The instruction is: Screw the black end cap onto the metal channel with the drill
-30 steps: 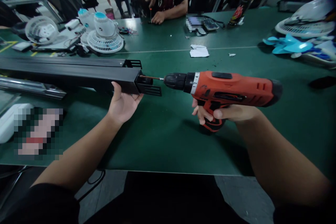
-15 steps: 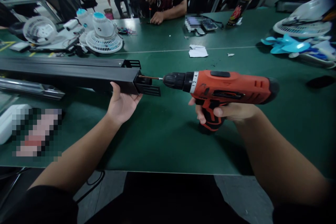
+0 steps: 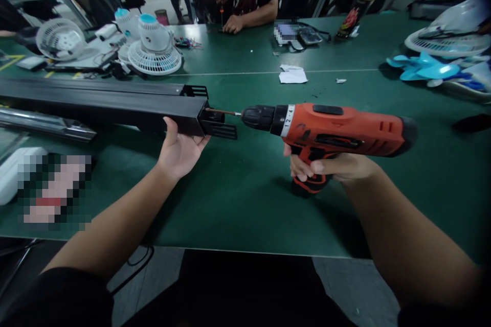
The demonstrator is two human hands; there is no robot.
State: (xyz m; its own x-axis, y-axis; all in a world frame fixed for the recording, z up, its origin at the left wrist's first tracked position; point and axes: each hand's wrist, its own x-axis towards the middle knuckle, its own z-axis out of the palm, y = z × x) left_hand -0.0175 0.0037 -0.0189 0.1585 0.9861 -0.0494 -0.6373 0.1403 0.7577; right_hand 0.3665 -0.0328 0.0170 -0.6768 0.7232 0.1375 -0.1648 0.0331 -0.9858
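Note:
My right hand [image 3: 330, 167] is wrapped round the grip of an orange and black cordless drill [image 3: 330, 127], held level above the green table [image 3: 245, 199]. The drill's bit points left into the end fitting of a long black rectangular housing [image 3: 115, 107] that lies across the table. My left hand [image 3: 179, 152] cups the housing's near side close to that end, thumb up against it. A second black housing [image 3: 95, 87] lies just behind the first.
A silver bar [image 3: 46, 125] lies at the left. White small fans [image 3: 153, 51] and fan parts stand at the back left, blue fan blades [image 3: 422, 66] and a white grille at the right. Paper scraps [image 3: 292, 75] lie mid-table. Another person across the table handles a screwdriver.
The view shifted slightly; the drill and both hands stay in nearly the same place, with the bit still in the housing's end.

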